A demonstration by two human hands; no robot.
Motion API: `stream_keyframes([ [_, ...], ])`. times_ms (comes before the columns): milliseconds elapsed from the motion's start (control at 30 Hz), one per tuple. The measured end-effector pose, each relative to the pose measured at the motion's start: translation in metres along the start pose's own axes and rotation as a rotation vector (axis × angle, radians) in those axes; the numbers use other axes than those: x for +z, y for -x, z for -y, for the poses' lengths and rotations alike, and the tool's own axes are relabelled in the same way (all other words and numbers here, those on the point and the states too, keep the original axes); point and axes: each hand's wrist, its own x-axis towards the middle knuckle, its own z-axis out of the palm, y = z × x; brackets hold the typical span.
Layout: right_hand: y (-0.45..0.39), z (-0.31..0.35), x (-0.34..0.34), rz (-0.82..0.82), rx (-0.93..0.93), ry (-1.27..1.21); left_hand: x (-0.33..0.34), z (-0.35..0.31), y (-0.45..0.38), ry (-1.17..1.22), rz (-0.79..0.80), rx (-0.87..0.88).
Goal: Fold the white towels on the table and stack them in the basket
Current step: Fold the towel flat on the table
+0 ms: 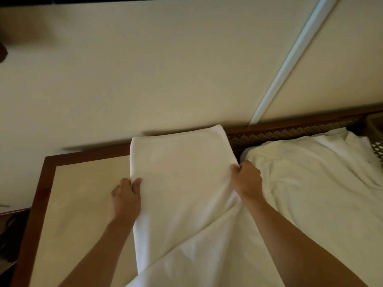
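A white towel [180, 179] lies lengthwise across the middle of the table [83, 204], its far end folded over and reaching the wall. My left hand [126, 195] pinches the towel's left edge. My right hand [246, 179] grips its right edge at about the same height. The near part of the towel runs down between my forearms and out of view. A loose heap of white towels [310, 183] covers the right side of the table. A woven basket [376, 131] shows partly at the far right edge.
The table has a dark wooden frame [39, 193] around a cream top, and its far side stands against a cream wall [165, 69]. A white trim strip [290, 63] runs diagonally up the wall. Dark objects lie on the floor at the lower left.
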Motion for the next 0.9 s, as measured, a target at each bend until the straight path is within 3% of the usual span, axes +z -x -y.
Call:
stream_keyframes([
  [133,0.004,-0.001,-0.008,0.013,0.036,-0.011,-0.009,-0.004,0.012,0.042,0.034,-0.078],
  [300,0.017,-0.016,-0.02,0.167,0.083,0.114,-0.026,0.009,0.047,0.044,0.205,-0.17],
  [400,0.027,-0.023,-0.023,0.114,0.044,0.091,-0.033,0.024,0.062,0.08,0.292,-0.173],
  [500,0.04,-0.023,-0.021,0.019,0.023,0.059,-0.033,0.025,0.058,0.013,0.209,-0.153],
  [700,0.066,-0.013,-0.018,0.042,0.092,0.033,-0.033,0.023,0.06,0.1,0.093,-0.109],
  [900,0.137,-0.03,-0.015,0.035,0.018,0.048,-0.074,0.062,0.12,0.129,0.332,0.0],
])
